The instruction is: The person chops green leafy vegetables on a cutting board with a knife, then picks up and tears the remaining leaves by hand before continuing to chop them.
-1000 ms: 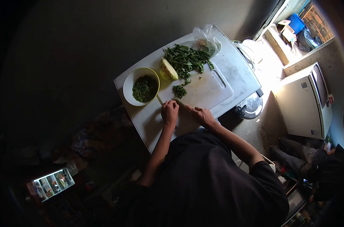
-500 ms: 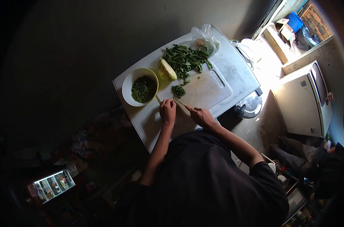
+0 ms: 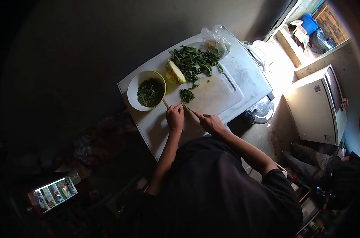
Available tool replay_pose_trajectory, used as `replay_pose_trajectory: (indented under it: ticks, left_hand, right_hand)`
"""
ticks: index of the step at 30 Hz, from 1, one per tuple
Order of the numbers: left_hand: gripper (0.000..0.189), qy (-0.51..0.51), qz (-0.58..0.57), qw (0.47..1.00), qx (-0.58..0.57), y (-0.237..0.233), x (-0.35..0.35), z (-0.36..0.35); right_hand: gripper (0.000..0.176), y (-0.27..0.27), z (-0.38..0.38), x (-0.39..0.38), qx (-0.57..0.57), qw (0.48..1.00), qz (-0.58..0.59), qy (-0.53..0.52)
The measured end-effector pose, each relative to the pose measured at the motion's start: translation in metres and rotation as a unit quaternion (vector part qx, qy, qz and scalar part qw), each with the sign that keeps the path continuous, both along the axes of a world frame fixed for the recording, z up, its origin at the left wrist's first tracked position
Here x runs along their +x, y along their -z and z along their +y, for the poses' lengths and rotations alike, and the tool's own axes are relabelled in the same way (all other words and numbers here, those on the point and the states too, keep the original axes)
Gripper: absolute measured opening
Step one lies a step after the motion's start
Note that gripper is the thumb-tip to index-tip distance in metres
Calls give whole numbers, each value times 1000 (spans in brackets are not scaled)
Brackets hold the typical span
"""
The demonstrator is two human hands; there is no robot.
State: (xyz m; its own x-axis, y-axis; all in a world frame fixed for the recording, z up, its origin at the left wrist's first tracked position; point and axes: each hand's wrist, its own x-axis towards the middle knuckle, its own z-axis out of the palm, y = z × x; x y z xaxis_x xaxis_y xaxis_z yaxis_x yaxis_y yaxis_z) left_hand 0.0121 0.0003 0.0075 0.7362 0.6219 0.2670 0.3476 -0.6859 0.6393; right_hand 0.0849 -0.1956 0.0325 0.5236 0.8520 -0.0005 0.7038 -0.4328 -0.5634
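Observation:
My right hand [image 3: 211,123] is closed round the handle of a knife [image 3: 188,109], whose blade points up and left over the near edge of a white cutting board [image 3: 217,97]. Beside the knife tip, my left hand [image 3: 175,116] has its fingers pressed together; what they hold, if anything, is too small to make out. A small heap of chopped greens [image 3: 186,95] lies just beyond the blade. Left of it stands a bowl [image 3: 134,93] with more chopped greens. Leafy greens [image 3: 193,61] cover the board's far end, next to a pale cut vegetable [image 3: 175,73].
A clear plastic bag [image 3: 215,41] sits at the table's far corner. A lidded pot [image 3: 262,111] is beyond the table's right edge. Further right stand a small fridge [image 3: 310,105] and a person's legs [image 3: 306,160]. A lit screen [image 3: 55,194] is at lower left.
The view has shifted very slightly. Both hands and the knife are in nearly the same place. At the far right, the person's dark-clothed body has moved a little.

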Motion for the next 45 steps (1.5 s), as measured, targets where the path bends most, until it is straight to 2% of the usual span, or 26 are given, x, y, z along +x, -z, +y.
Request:
replay_pose_trajectory:
  ticks: [3, 8, 10, 17, 22, 33, 35, 42, 45]
  left_hand:
    - [12, -10, 10, 999, -42, 0, 0, 2]
    - [12, -2, 7, 1000, 11, -5, 1, 1]
    - [13, 2, 4, 1000, 10, -1, 0, 3]
    - [14, 12, 11, 1000, 2, -3, -3, 0]
    - [14, 22, -3, 1000, 13, 5, -4, 3]
    - [14, 18, -15, 1000, 0, 2, -3, 2]
    - [15, 4, 26, 999, 35, -4, -3, 0]
    - [13, 3, 37, 999, 28, -3, -2, 1]
    - [10, -6, -2, 1000, 29, -1, 0, 2]
  right_hand:
    - [57, 4, 4, -3, -18, 1000, -2, -4]
    - [62, 9, 19, -1, -45, 999, -9, -7]
    - [60, 14, 24, 0, -3, 1000, -23, -8]
    - [59, 10, 5, 2, -45, 999, -16, -18]
    - [58, 8, 8, 2, 12, 1000, -22, 8]
    - [54, 4, 3, 0, 16, 1000, -21, 11]
    - [54, 4, 2, -1, 15, 1000, -21, 4]
    - [55, -2, 1, -1, 15, 1000, -13, 0]
    - [55, 0, 1, -1, 14, 1000, -21, -3]
